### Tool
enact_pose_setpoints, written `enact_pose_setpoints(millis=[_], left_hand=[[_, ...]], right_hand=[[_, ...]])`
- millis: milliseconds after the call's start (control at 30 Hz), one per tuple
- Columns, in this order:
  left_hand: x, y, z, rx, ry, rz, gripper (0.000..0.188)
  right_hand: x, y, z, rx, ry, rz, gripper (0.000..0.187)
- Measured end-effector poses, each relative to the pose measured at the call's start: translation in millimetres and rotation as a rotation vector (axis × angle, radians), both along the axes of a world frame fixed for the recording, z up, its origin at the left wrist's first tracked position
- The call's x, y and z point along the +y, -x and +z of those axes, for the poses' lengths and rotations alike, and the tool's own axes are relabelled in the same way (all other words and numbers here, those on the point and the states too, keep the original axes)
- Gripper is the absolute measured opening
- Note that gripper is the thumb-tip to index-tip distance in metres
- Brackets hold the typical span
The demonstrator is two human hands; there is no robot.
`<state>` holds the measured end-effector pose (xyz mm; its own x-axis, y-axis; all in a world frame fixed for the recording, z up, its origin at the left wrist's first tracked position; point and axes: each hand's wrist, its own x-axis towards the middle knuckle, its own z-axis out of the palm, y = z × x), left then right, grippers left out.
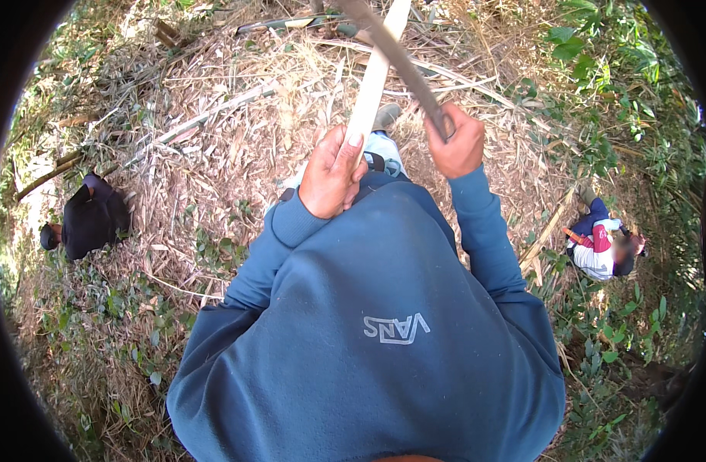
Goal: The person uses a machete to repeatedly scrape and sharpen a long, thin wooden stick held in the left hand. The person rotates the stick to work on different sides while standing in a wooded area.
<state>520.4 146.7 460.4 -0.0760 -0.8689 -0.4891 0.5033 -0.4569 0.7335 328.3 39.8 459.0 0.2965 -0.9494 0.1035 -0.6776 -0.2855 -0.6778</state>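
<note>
My left hand (328,175) is closed around the lower end of a pale, flat strip of split wood or bamboo (374,85), its thumb lying along the face. The strip slants up and away to the right, past the top edge of the picture. In my right hand (458,143), fingers wrapped round the handle end, is a long dark-bladed machete (407,69). Its blade slants up to the left and crosses over the strip near the top. Whether blade and strip touch, I cannot tell. The blade's far end is out of view.
Dry leaves and stalks (214,154) cover the ground, with a long cut pole (207,117) lying across it. A person in dark clothes (97,217) is at the left, another in a white and red top (598,250) at the right. Green bushes (615,54) stand at the far right.
</note>
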Motion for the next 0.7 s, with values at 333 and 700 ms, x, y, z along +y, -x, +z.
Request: enact_pose_setpoints(millis=[333, 700], left_hand=[[2, -2, 0, -0.032, -0.007, -0.027, 0.031], [7, -8, 2, -0.049, 0.008, -0.042, 0.027]], right_hand=[[-1, -21, -6, 0.117, 0.068, 0.05, 0.032], [-22, -20, -9, 0.106, 0.02, 0.054, 0.026]])
